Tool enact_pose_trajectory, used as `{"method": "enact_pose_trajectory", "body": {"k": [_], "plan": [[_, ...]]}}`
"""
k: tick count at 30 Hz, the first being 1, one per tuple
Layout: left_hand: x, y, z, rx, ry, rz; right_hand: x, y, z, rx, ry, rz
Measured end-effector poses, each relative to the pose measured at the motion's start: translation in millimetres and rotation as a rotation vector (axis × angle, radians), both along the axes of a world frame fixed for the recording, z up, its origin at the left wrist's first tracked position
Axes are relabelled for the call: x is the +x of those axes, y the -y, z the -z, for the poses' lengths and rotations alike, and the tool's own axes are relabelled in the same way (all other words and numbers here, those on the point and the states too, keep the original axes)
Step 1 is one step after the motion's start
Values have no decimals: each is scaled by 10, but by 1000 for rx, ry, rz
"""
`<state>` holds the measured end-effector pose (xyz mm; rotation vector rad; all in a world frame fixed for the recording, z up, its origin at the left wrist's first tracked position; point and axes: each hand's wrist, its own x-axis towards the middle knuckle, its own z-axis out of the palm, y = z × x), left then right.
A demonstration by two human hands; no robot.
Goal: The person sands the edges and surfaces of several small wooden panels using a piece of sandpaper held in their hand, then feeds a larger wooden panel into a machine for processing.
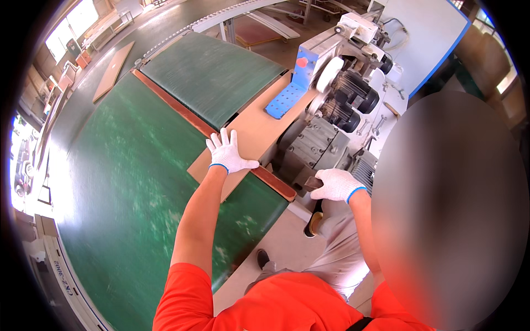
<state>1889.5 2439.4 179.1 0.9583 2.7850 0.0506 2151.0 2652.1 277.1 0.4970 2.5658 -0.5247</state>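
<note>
Board under L hand, flat, fingers spread | R hand gripping machine edge

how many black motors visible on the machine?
2 black motors, side by side on the machine's upper part: the upper black motor beside the white disc, the lower black motor just beneath it. Others may be hidden behind the housing.

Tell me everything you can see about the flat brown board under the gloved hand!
The board is a thin, flat panel, light tan like pressed wood, smooth and plain. It lies flat across the green belt table and runs under the grey and blue machine, so its far end is hidden. Its near corner juts toward the person. The left hand, in a white glove, presses flat on that corner. The right hand is off it.
</note>
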Motion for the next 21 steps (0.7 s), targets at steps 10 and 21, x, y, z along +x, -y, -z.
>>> {"method": "enact_pose_trajectory", "body": {"k": [10,21], "plan": [[-140,701,-23,-11,-23,39,-154,144,78,37,7,-73],[314,2088,-140,-14,-20,223,49,137,100,51,-36,-33]]}}
